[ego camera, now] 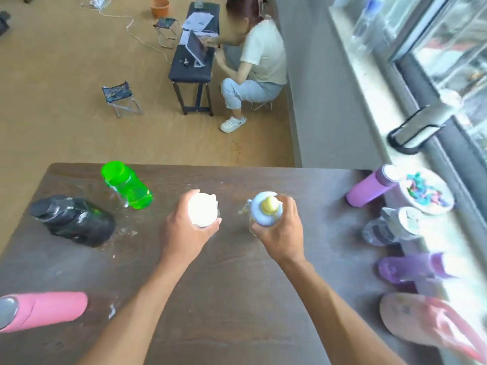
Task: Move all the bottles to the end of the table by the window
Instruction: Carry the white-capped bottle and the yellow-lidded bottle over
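My left hand grips a white-lidded bottle from above at the middle of the dark table. My right hand holds a pale blue bottle with a yellow cap beside it. On the left stand a green bottle, a black bottle and a pink bottle. Along the window end on the right stand a purple bottle, a clear grey bottle, a violet bottle and a salmon-pink bottle.
A bowl of coloured bits sits on the sill by the window. Beyond the table's far edge, a person crouches at a black bench with a laptop. Two folding stools stand on the wooden floor.
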